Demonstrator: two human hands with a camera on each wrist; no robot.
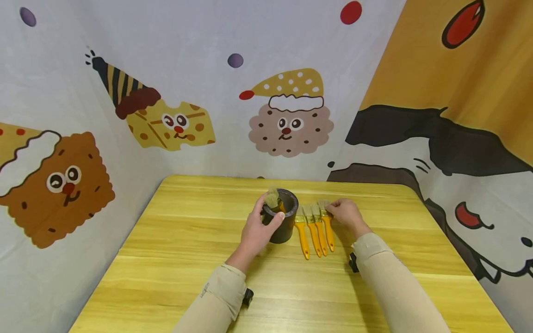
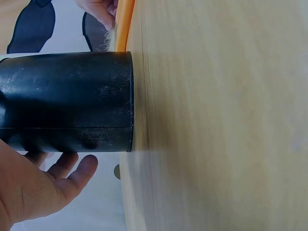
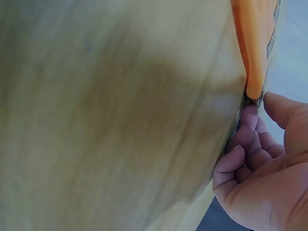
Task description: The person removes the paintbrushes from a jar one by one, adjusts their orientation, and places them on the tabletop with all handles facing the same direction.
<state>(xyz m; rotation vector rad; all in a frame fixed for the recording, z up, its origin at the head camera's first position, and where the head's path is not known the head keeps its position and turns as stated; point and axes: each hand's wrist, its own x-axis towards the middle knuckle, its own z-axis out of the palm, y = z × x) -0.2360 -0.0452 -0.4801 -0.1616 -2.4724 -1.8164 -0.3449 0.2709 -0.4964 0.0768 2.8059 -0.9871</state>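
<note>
My left hand (image 1: 259, 227) grips a dark cylindrical cup (image 1: 284, 230) from its left side, thumb at the rim. Inside the cup stands a paintbrush, its pale bristles (image 1: 272, 199) poking above the rim and its handle mostly hidden. To the right of the cup, several paintbrushes with yellow-orange handles lie side by side, bristles toward the back. At the right end of this row, my right hand (image 1: 346, 212) pinches the outermost paintbrush (image 1: 328, 231) near its metal band. The right wrist view shows thumb and forefinger at the end of that orange handle (image 3: 255, 57).
Everything rests on a wood-grain table (image 1: 175, 259) with rounded back corners. Behind it hangs a pale cloth (image 1: 200, 37) printed with cartoon snacks. Another paintbrush (image 1: 302, 236) lies closest to the cup's right side.
</note>
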